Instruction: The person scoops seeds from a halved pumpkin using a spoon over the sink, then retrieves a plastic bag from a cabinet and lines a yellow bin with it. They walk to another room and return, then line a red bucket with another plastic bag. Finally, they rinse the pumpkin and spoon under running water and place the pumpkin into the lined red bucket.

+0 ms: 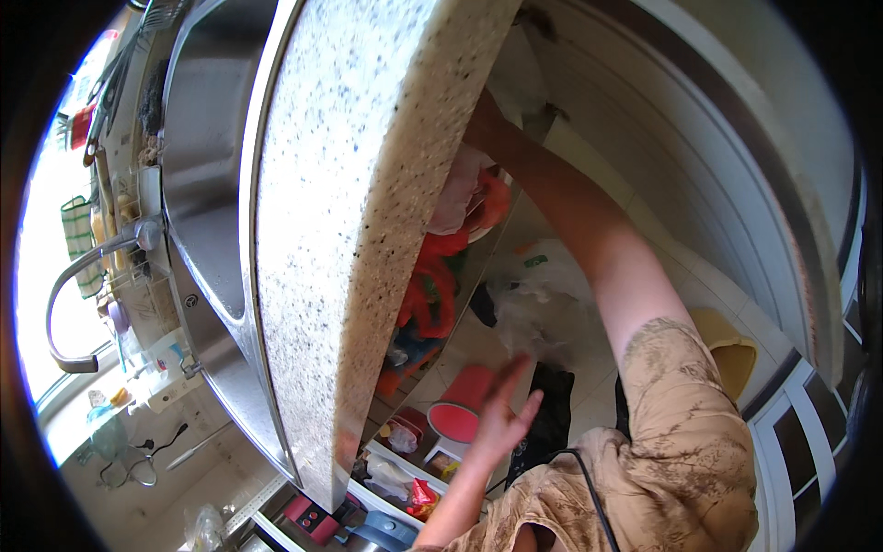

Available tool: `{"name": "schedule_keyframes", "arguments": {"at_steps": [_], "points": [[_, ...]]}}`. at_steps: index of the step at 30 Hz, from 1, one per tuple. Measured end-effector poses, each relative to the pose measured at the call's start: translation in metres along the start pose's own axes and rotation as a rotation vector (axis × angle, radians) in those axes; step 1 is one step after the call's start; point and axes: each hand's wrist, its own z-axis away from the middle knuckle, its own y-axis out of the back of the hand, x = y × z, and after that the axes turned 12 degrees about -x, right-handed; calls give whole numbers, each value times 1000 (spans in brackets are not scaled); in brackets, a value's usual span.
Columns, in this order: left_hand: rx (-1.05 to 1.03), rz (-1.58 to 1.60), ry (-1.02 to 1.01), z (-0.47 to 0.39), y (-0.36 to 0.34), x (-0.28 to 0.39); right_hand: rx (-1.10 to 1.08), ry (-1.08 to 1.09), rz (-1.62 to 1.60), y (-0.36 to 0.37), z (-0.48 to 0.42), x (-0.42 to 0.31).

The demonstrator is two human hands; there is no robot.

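Observation:
My left hand (507,417) is held in the air with fingers apart and thumb out, beside a red plastic bin (461,407). My right arm reaches under the edge of a speckled stone countertop (331,228). Only the wrist and part of my right hand (486,127) show in shadow there; its fingers are hidden. Just below it in the picture lie a pale pink plastic bag (457,196) and red plastic bags (434,290), inside the space under the counter. A crumpled clear plastic bag (545,303) rests on the tiled floor.
A steel sink (207,159) and curved faucet (62,310) are at the left. Open drawers (393,507) hold packets and a red wrapper (422,498). A yellow bin (732,359) stands at right, near a white slatted panel (800,428). A dark cable crosses my shirt.

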Motion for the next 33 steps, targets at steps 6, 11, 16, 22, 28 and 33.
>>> {"name": "schedule_keyframes", "arguments": {"at_steps": [6, 11, 16, 22, 28, 33], "points": [[-316, -225, 371, 45, -47, -106, -525, -224, 482, -42, -20, -2], [-211, 36, 438, 28, -79, -191, -633, -186, 338, 44, -50, -32], [-10, 617, 558, -1, -84, -212, -457, -10, 255, 75, -42, -36], [84, 577, 616, -9, -95, -218, -308, 79, 339, 99, -25, -30], [547, 809, 901, -21, -98, -190, -664, -226, -182, 99, 225, -107], [500, 990, 802, -54, -86, -234, -1167, -597, 155, 27, 419, -114]]}}
